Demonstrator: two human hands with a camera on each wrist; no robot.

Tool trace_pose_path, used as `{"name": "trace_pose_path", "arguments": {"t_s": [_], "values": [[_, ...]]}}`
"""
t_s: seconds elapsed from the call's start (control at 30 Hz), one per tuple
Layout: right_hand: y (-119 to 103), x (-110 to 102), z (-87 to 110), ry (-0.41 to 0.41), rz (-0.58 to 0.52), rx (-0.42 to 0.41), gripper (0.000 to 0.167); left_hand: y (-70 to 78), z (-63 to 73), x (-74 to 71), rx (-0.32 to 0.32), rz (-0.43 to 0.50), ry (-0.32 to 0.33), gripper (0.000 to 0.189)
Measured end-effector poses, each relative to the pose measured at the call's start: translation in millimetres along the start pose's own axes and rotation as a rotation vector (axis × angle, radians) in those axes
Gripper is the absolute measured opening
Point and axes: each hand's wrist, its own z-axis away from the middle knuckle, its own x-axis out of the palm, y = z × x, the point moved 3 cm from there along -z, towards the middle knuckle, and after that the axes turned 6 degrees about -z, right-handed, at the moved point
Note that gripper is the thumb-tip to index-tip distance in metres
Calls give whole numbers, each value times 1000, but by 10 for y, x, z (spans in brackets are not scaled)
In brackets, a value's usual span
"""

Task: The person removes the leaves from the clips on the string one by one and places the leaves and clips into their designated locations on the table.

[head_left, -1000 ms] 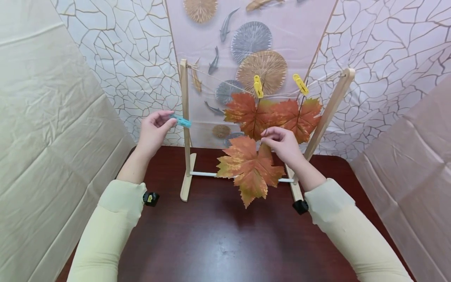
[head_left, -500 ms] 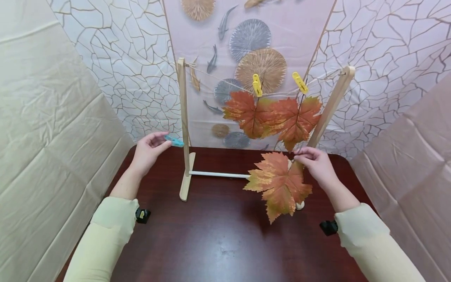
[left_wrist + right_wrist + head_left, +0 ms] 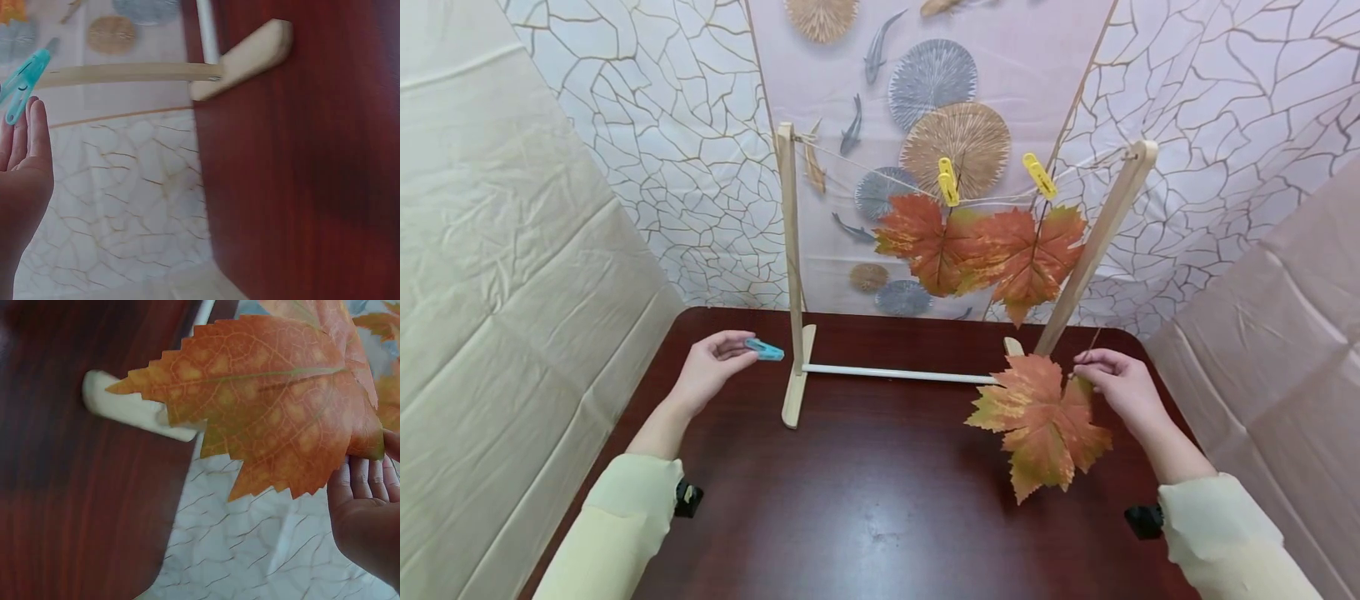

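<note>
Over the last 1 s both hands drop and spread: left hand (image 3: 713,368) pinches the blue clip (image 3: 764,349) just left of the rack (image 3: 792,250), right hand (image 3: 1117,387) pinches the loose leaf (image 3: 1047,421) at its stem end, low by the rack's right side. Net: clip and leaf now sit farther from the string (image 3: 992,202), neither attached; 2 hung leaves (image 3: 1026,254) stay up on yellow clips (image 3: 948,182).
</note>
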Motion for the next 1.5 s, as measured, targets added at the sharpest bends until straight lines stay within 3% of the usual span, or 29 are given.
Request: {"name": "trace_pose_path", "arguments": {"t_s": [0.17,0.33,0.53,0.6,0.7,0.87,1.0,1.27,1.37,1.5], "values": [[200,-112,50,4,62,49,21,-259,64,28,-48,-53,-15,46],[484,-182,38,-9,108,103,7,-532,135,89,-90,-72,-48,47],[1385,-413,-187,-8,138,184,31,-817,225,184,-128,-124,-96,43],[1544,-459,-195,-1,126,208,31,-884,255,216,-129,-141,-116,41],[1508,-441,-95,-27,111,217,28,-969,301,257,-153,-158,-139,38],[1234,-300,139,3,92,271,16,-1101,354,298,-205,-200,-171,38],[1216,-262,213,14,103,308,14,-1189,366,335,-224,-234,-192,35],[1384,-249,235,-4,221,368,45,-1258,397,368,-189,-361,-175,28],[1417,-252,252,1,274,385,50,-1270,399,370,-178,-403,-167,28],[1450,-267,262,2,210,398,50,-1270,402,366,-162,-442,-167,29]]}}
